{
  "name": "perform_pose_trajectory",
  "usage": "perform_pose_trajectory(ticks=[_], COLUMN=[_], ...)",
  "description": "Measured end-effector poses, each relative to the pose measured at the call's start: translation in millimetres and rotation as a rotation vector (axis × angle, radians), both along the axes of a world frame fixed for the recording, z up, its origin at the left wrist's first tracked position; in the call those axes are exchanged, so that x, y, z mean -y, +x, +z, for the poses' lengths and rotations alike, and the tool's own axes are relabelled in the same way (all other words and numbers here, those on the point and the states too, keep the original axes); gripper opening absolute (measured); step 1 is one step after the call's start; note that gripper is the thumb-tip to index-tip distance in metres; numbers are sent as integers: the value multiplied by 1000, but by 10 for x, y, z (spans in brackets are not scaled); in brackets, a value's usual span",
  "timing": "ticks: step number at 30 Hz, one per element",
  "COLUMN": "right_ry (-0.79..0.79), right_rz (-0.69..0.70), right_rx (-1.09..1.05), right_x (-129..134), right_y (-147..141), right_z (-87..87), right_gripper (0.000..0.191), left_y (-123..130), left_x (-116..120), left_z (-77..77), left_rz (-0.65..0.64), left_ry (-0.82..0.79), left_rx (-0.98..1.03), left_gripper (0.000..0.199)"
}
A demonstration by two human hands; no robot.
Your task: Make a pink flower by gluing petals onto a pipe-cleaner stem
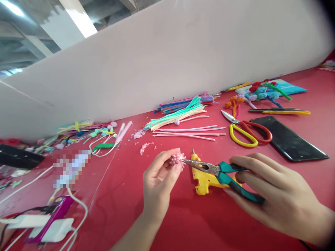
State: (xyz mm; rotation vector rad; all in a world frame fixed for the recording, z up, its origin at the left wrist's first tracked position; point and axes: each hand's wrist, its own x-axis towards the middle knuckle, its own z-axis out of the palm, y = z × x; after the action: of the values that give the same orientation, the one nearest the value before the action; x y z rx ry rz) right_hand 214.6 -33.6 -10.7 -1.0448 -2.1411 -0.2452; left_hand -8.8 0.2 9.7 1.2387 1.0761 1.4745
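Observation:
Between the thumb and fingers of my left hand (159, 181) is a small pink fuzzy pom-pom-like piece (177, 159), apparently of pipe cleaner. My right hand (274, 191) is wrapped round the teal handles of needle-nose pliers (209, 168). The pliers' rusty tips point left and meet the right side of the pink piece; whether they pinch a strand is too small to tell. Below the pliers a yellow glue gun (205, 181) lies on the red table, partly hidden by the pliers and my right hand.
Scissors (243, 132) with red and yellow handles lie beside a black phone (288, 137). Pink pipe cleaners (188, 133) and bundled pipe cleaners (178, 116) lie ahead. Pipe-cleaner flowers (261, 91) sit far right. A purple power strip (49, 219) with white cables is at left. A white partition (183, 59) stands behind.

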Motion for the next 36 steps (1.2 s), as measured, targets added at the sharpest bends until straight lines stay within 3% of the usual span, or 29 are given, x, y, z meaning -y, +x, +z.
perform_pose_trajectory(ticks=[23, 36], right_ry=[50, 300], right_rz=[-6, -106], right_rx=[81, 369], right_x=[21, 34], right_y=[-16, 5], right_z=[-20, 49], right_gripper=[10, 31], left_y=[1, 7], left_x=[35, 65], left_z=[1, 26], left_rz=[-10, -17], left_ry=[-2, -64], left_rx=[-12, 10], left_gripper=[20, 19])
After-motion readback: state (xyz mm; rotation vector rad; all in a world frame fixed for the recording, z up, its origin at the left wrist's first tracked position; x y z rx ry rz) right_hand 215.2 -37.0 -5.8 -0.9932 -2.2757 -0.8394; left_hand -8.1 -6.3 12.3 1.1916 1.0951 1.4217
